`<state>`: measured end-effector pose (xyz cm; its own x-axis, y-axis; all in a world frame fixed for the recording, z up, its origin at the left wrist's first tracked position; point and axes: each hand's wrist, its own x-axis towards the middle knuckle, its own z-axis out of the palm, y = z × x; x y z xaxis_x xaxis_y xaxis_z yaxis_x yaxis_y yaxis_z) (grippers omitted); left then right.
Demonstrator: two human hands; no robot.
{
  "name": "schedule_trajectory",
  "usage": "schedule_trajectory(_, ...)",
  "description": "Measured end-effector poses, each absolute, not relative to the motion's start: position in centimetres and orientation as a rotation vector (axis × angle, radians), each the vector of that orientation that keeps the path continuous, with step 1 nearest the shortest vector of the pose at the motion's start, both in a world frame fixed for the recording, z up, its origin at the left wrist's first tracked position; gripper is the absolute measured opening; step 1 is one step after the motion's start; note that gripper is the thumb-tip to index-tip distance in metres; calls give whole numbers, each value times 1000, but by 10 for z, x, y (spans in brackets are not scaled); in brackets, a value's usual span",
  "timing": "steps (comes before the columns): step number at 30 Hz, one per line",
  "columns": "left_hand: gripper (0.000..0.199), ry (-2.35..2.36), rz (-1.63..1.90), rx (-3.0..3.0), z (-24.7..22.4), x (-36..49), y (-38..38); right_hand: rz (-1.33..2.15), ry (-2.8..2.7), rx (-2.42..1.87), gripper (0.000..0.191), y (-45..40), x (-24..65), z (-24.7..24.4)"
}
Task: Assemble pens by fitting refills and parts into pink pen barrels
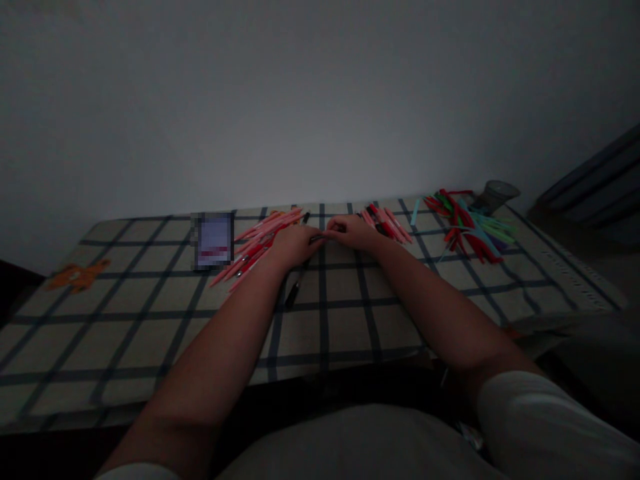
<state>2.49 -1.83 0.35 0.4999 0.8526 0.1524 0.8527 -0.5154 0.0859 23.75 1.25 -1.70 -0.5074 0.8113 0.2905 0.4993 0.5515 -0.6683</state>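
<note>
My left hand [296,244] and my right hand [350,231] meet over the middle of the checked cloth. Both have closed fingers around something small and dark that I cannot make out. A heap of pink and red pens [254,248] lies beside and partly behind my left hand. Just right of my right hand is a smaller group of pink and red pens [395,225]. A black pen [294,293] lies on the cloth below my left hand, its upper part hidden by that hand.
The checked cloth [345,327] covers the table against a wall. A partly blurred device [216,241] lies left, with an orange bear-shaped patch [79,276] farther left. At right are colored strips [470,233] and a dark translucent cup [496,195].
</note>
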Motion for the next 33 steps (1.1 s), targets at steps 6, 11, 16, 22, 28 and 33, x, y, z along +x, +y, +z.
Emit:
schedule_trajectory(6, 41, -1568, -315, -2729, 3, 24, -18, 682, -2204, -1061, 39, 12, 238, -16)
schedule_trajectory(11, 41, -1574, -338, -2723, 4, 24, -18, 644, -2222, -1072, 41, 15, 240, -19)
schedule_trajectory(16, 41, -1541, -319, -2738, 5, 23, -17, 627, -2221, -1052, 42, 18, 240, -22)
schedule_trajectory(22, 42, -1531, -323, -2722, 4, 23, -17, 640, -2217, -1050, 41, 16, 240, -20)
schedule_trajectory(28, 43, -1540, -281, -2730, 5, 24, -17, 657, -2228, -1063, 41, 15, 239, -19)
schedule_trajectory(33, 42, -1535, -160, -2726, 5, 25, -17, 634, -2311, -1092, 35, 9, 236, -16)
